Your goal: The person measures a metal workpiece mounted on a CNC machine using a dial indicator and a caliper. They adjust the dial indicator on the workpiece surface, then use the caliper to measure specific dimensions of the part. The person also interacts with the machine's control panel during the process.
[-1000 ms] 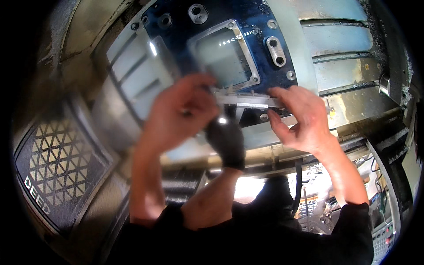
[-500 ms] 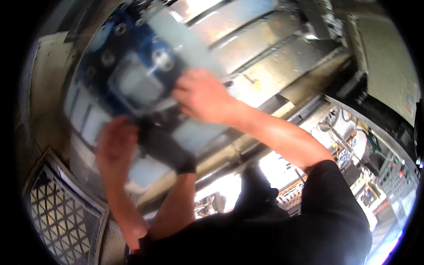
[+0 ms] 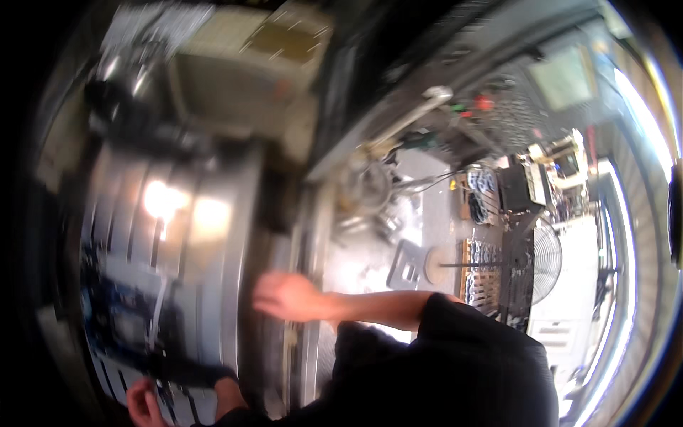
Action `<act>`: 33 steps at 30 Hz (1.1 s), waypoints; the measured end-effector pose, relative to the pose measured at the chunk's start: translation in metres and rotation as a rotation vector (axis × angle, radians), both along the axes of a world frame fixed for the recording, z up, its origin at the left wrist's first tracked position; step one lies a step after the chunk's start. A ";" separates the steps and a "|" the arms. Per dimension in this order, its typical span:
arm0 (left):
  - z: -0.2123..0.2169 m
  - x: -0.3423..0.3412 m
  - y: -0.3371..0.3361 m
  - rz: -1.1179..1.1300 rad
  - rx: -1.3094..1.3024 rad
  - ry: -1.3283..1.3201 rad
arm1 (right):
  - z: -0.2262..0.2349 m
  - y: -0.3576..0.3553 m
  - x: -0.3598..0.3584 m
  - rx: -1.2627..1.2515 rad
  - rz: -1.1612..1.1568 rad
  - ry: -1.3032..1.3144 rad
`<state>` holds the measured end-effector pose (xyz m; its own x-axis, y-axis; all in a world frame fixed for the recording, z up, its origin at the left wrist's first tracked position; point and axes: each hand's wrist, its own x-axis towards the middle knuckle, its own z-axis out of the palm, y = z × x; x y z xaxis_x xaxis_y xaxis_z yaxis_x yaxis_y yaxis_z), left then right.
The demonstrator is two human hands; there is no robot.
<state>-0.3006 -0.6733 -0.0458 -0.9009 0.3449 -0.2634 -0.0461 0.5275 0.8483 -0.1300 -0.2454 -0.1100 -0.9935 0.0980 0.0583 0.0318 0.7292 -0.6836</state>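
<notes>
The picture is heavily smeared by motion. My right hand [image 3: 284,295] reaches left from the dark sleeve and hovers by the edge of a shiny metal machine bed [image 3: 206,285]; I make out nothing in it. My left hand [image 3: 142,402] shows only partly at the lower edge. It sits just below a blue metal plate [image 3: 117,320] on the bed, next to a black object [image 3: 188,370] that I cannot identify. The fingers of both hands are too blurred to read.
A beige machine housing [image 3: 235,78] stands above the bed. To the right are a cluttered workbench [image 3: 427,235], a round fan [image 3: 544,260], a metal handle bar [image 3: 413,114] and a monitor [image 3: 565,78]. Bright light comes from the far right.
The view has swung sharply right and turned, so the blue plate slid to the lower left. Both hands have come off the plate and the metal tool they held over it is gone from sight.
</notes>
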 end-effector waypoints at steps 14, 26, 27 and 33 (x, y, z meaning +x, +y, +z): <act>0.292 0.087 0.160 -0.423 0.118 0.149 | 0.323 0.319 0.201 -0.611 -1.071 0.537; 0.302 0.128 0.167 -0.278 0.056 0.261 | 0.518 0.537 0.367 -0.966 -0.890 1.104; 0.298 0.133 0.161 -0.238 0.060 0.265 | 0.534 0.549 0.378 -1.001 -0.818 1.071; 0.295 0.162 0.133 -0.164 0.013 0.259 | 0.606 0.600 0.381 -1.113 -0.667 0.952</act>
